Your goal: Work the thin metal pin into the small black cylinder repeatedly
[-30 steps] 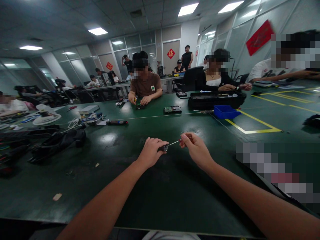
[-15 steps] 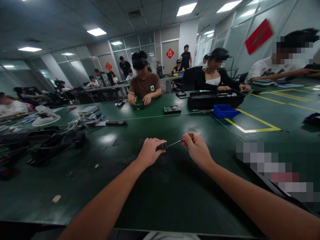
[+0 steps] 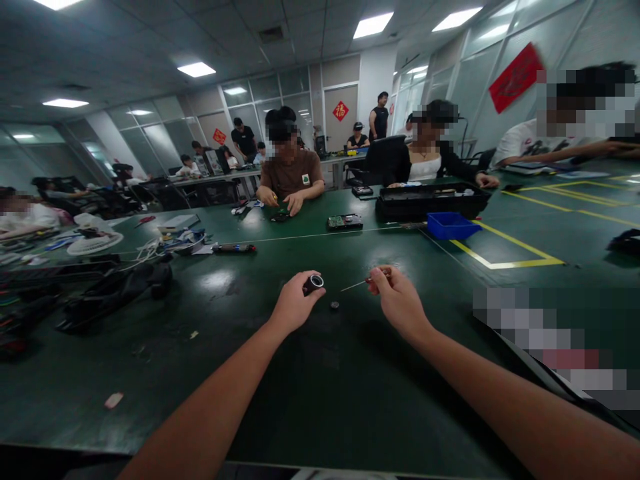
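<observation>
My left hand [image 3: 296,300] is closed around a short black cylinder [image 3: 313,283], whose open end shows a pale ring and faces right. Closed on a screwdriver [image 3: 353,286] with a thin metal shaft is my right hand [image 3: 397,297]. The shaft points left, its tip a little apart from the cylinder. A small dark round piece [image 3: 334,305] lies on the green table [image 3: 320,387] just below the gap between both hands. Most of the screwdriver's handle is covered by my fingers.
Across the table a person in a brown shirt [image 3: 293,172] works on a small dark item. A circuit-board drive [image 3: 345,221], a blue tray [image 3: 453,226] and a long black casing [image 3: 433,199] lie ahead. Cables and dark parts [image 3: 117,293] are on the left.
The dark round piece has come off the cylinder's end and now lies on the table. The screwdriver tip has moved away from the cylinder, which is turned so its opening shows.
</observation>
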Motion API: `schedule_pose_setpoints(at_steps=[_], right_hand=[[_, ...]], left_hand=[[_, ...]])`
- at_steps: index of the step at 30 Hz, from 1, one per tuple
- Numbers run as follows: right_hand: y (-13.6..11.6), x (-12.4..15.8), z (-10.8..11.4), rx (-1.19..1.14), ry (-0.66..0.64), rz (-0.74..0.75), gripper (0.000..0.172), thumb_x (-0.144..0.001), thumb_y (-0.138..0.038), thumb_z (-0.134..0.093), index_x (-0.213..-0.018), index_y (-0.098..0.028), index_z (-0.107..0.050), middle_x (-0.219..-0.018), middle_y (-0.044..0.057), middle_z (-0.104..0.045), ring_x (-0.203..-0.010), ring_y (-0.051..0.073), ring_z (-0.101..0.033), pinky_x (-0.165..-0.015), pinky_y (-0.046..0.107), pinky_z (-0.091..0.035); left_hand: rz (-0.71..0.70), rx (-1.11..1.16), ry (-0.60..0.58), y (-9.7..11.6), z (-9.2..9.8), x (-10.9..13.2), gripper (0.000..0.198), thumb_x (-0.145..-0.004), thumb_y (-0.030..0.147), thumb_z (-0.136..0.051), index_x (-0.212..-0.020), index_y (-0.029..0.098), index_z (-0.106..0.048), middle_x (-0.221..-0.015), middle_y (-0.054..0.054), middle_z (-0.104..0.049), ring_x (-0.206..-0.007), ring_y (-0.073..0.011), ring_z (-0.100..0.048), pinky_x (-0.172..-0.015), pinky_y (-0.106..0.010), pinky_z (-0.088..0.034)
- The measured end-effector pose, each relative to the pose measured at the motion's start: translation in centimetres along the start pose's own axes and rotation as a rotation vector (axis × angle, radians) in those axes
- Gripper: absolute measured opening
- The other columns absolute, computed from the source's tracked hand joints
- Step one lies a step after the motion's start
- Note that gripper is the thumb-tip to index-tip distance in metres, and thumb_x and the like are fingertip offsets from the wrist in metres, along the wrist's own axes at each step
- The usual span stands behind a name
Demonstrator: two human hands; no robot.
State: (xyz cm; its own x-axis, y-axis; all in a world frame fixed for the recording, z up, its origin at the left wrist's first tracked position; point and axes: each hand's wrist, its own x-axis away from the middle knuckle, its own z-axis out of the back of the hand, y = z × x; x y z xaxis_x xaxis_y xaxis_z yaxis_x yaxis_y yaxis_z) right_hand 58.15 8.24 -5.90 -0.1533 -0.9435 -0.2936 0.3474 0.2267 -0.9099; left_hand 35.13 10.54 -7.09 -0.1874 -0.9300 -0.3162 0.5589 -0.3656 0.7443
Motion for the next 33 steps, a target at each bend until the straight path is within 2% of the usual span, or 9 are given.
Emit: schedule_pose_setpoints(at_steps=[4, 7, 11, 15, 18, 21, 23, 28, 33], right_hand=[[-0.3, 0.0, 0.3, -0.009, 0.010, -0.002, 0.031, -0.093, -0.050, -0.046, -0.087, -0.022, -0.060, -0.076, 0.005, -0.065, -0.072, 0.020, -0.060, -0.067, 0.035, -0.045], [-0.6, 0.1, 0.4, -0.005, 0.006, -0.004, 0.031, -0.093, -0.051, -0.047, -0.087, -0.022, -0.060, -0.076, 0.005, -0.065, -0.072, 0.021, -0.060, -0.067, 0.035, -0.044], [-0.6, 0.1, 0.4, 0.003, 0.004, -0.005, 0.030, -0.093, -0.049, -0.047, -0.088, -0.022, -0.060, -0.076, 0.005, -0.066, -0.071, 0.020, -0.060, -0.067, 0.035, -0.044], [-0.2, -0.1, 0.4, 0.000, 0.017, 0.009, 0.031, -0.094, -0.049, -0.046, -0.090, -0.022, -0.060, -0.077, 0.005, -0.066, -0.073, 0.021, -0.061, -0.069, 0.035, -0.045], [0.0, -0.2, 0.4, 0.011, 0.032, 0.020, 0.032, -0.094, -0.050, -0.046, -0.089, -0.022, -0.060, -0.077, 0.005, -0.066, -0.072, 0.021, -0.061, -0.069, 0.035, -0.045], [0.0, -0.1, 0.4, 0.018, 0.031, 0.032, 0.033, -0.094, -0.051, -0.046, -0.090, -0.022, -0.061, -0.077, 0.005, -0.066, -0.072, 0.021, -0.061, -0.068, 0.035, -0.045], [-0.1, 0.0, 0.4, 0.021, 0.028, 0.030, 0.033, -0.094, -0.051, -0.046, -0.089, -0.022, -0.060, -0.077, 0.005, -0.066, -0.072, 0.021, -0.061, -0.067, 0.035, -0.045], [-0.1, 0.0, 0.5, 0.028, 0.022, 0.034, 0.032, -0.095, -0.049, -0.044, -0.090, -0.022, -0.060, -0.078, 0.005, -0.066, -0.073, 0.021, -0.061, -0.069, 0.035, -0.045], [-0.4, 0.1, 0.6, 0.038, 0.000, 0.011, 0.032, -0.096, -0.049, -0.044, -0.091, -0.022, -0.060, -0.079, 0.005, -0.065, -0.074, 0.021, -0.061, -0.068, 0.035, -0.044]], left_hand=[[0.072, 0.207, 0.016, -0.2, 0.0, -0.3, 0.038, -0.090, 0.025, -0.058, -0.128, 0.022, -0.053, -0.117, -0.008, -0.064, -0.104, -0.0199, -0.062, -0.093, -0.035, -0.048], [0.117, 0.233, -0.017, 0.1, 0.3, -0.3, 0.035, -0.093, 0.032, -0.052, -0.126, 0.021, -0.051, -0.105, -0.007, -0.064, -0.086, -0.0167, -0.063, -0.079, -0.031, -0.050], [0.110, 0.042, -0.064, 1.4, 0.6, 0.2, 0.030, -0.089, 0.047, -0.056, -0.102, 0.020, -0.061, -0.085, -0.002, -0.063, -0.074, -0.0172, -0.059, -0.067, -0.030, -0.046], [-0.050, -0.148, -0.131, 2.2, 0.2, 0.6, 0.019, -0.092, 0.036, -0.055, -0.094, 0.022, -0.068, -0.095, -0.004, -0.066, -0.089, -0.0203, -0.061, -0.080, -0.034, -0.047], [-0.146, -0.291, -0.229, 2.0, -0.6, 0.9, 0.022, -0.093, 0.031, -0.052, -0.099, 0.024, -0.072, -0.101, -0.005, -0.065, -0.094, -0.0217, -0.061, -0.085, -0.036, -0.047], [-0.142, -0.434, -0.292, 1.6, -1.4, 1.0, 0.029, -0.093, 0.039, -0.054, -0.114, 0.028, -0.070, -0.103, -0.006, -0.064, -0.092, -0.0237, -0.062, -0.078, -0.036, -0.049], [-0.138, -0.504, -0.315, 1.4, -1.8, 0.9, 0.032, -0.091, 0.041, -0.056, -0.118, 0.028, -0.068, -0.103, -0.007, -0.064, -0.090, -0.0247, -0.063, -0.074, -0.036, -0.049], [-0.144, -0.547, -0.338, 1.3, -1.8, 0.5, 0.028, -0.094, 0.037, -0.049, -0.107, 0.025, -0.071, -0.100, -0.008, -0.066, -0.087, -0.0257, -0.063, -0.071, -0.035, -0.049], [-0.086, -0.455, -0.325, 1.1, -0.6, 0.2, 0.026, -0.092, 0.038, -0.052, -0.099, 0.025, -0.072, -0.096, -0.007, -0.069, -0.088, -0.0259, -0.063, -0.075, -0.036, -0.048]])
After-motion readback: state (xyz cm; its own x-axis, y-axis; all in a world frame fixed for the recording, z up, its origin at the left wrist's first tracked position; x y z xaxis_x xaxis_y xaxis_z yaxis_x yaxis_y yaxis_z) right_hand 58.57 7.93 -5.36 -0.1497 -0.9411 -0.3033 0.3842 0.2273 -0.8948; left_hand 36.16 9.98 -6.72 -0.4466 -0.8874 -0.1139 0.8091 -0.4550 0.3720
